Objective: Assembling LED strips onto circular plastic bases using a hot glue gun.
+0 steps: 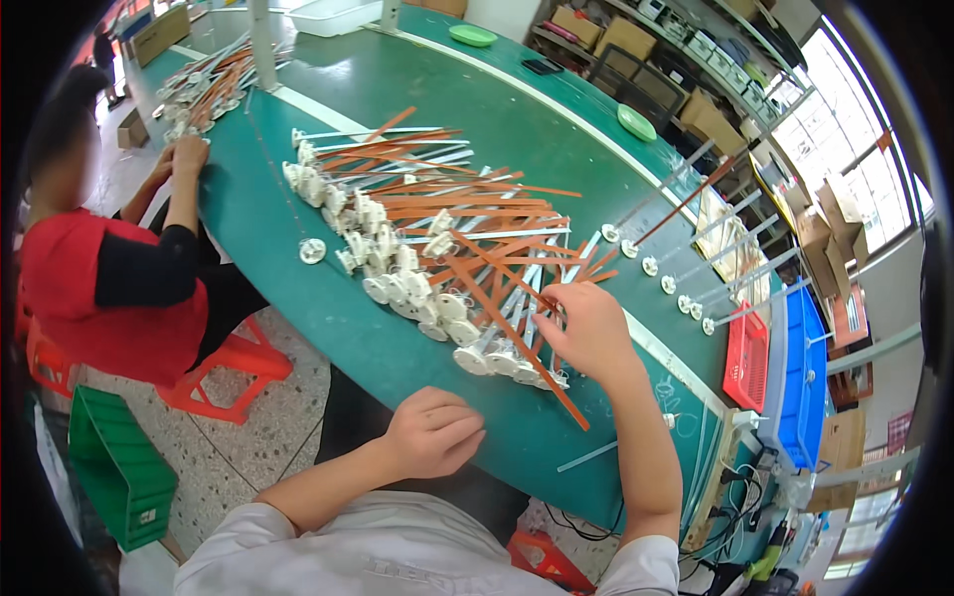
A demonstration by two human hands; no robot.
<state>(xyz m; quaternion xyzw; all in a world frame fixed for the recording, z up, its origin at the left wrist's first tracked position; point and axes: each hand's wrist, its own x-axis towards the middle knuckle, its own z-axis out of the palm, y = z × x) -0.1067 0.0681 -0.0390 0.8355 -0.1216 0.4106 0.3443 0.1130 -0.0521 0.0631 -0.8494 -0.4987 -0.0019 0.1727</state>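
Note:
My left hand (pixel 434 434) is curled into a loose fist at the table's near edge, with nothing showing out of it. My right hand (pixel 588 333) reaches over the right end of a large pile of strips and has its thumb and forefinger pinched at a brown strip (pixel 507 271). Each strip in the pile, brown or pale, seems to end in a white round plastic disc (pixel 475 360). Another long brown strip (pixel 517 343) lies slantwise across the pile, between my hands. The fingertips of my right hand are partly hidden among the strips.
A row of clear strips on white discs (pixel 650 266) stands along the right side of the green table (pixel 338 333). Beyond are a red basket (pixel 745 356) and a blue tray (pixel 798 372). At the left, a seated person in red (pixel 114 288) handles another strip pile (pixel 214 87). Cables (pixel 730 497) lie lower right.

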